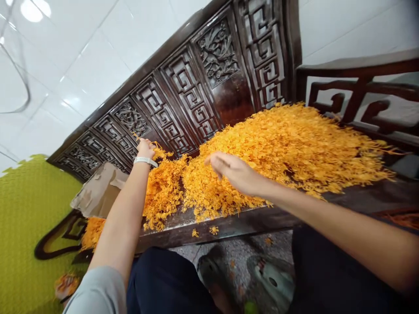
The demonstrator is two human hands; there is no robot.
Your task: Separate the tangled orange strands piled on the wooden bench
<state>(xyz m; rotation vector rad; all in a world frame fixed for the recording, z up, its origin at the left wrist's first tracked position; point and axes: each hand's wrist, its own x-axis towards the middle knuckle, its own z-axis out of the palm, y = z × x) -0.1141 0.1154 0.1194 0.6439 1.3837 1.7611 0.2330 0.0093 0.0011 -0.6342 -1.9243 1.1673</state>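
My left hand is closed around orange plastic flower pieces, whose thin strands stick out past the fingers. It is above the left, darker orange heap, near the bench's carved back. Over the larger yellow-orange heap hovers my right hand, its fingers loosely bent and a little apart, with nothing visible in them. Both heaps are made of small, many-armed, flower-like pieces. Two loose pieces lie on the front edge of the bench.
The dark carved wooden bench has an armrest at right and a curled one at left. A torn cardboard box stands at the left end, beside more orange pieces. Green foam mat covers the floor at left.
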